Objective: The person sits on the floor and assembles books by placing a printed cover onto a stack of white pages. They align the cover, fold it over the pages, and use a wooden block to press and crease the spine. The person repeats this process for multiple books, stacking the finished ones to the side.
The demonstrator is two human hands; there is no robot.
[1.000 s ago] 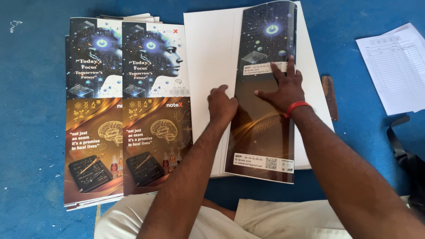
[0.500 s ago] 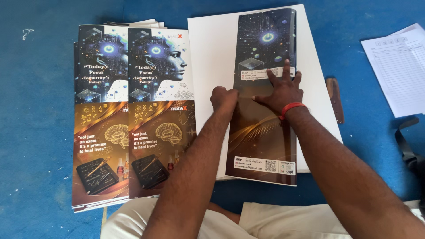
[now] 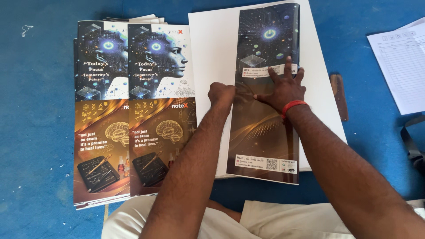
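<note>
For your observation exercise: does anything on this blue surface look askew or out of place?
Little stands out. The white sheet stack lies slightly tilted against the printed cover stack, whose lower sheets fan out unevenly at the edges. Both hands, left hand and right hand, press the folded cover.

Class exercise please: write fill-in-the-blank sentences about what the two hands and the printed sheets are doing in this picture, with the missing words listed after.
1. The right hand, with a red band at the wrist, lies ____ on the folded printed cover.
2. The left hand is closed into a ____.
3. The cover lies on a stack of ____ sheets.
4. The stack of printed covers lies to the person's ____.

Missing words: flat; fist; white; left
</note>
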